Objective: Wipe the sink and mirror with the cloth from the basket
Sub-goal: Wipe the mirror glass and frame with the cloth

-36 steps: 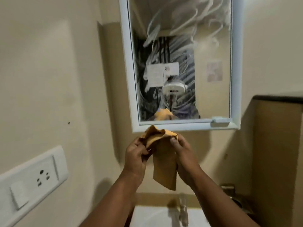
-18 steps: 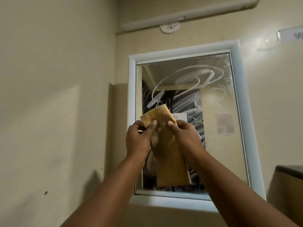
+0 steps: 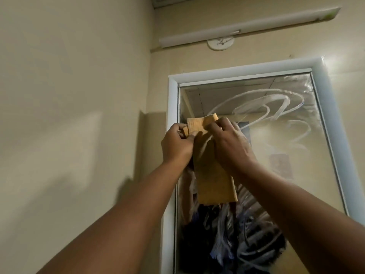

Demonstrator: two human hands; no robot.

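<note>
An orange cloth (image 3: 214, 180) hangs in front of the mirror, folded into a long strip. My left hand (image 3: 176, 144) pinches its upper left corner, and my right hand (image 3: 230, 145) grips its top edge from the right. Both hands are raised to the upper left part of the white-framed mirror (image 3: 286, 155). The glass is covered with white curling smear streaks (image 3: 276, 107). The sink is out of view.
A beige wall (image 3: 75, 115) fills the left, meeting the mirror wall in a corner. Above the mirror runs a long white tube light (image 3: 246, 26) with a round white fitting (image 3: 220, 44) under it.
Both hands with the cloth have risen from below the mirror to its upper part. The view has tilted up, so the sink and wall socket have dropped out of sight.
</note>
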